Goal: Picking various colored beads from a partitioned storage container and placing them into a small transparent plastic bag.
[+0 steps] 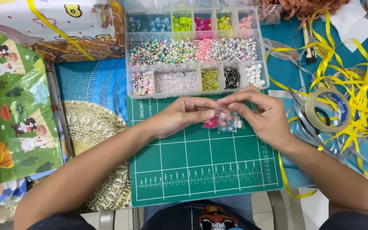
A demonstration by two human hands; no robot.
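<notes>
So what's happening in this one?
A person seated at a green cutting mat pinches a small clear bag of beads between both hands, left hand and right hand, just above the mat. Behind the hands sits a clear compartment box of sorted beads. Yellow ribbon and a tape roll lie to the right, printed gift bags to the left.

left hand (183,114), right hand (258,113), fingertips pinched together
</notes>
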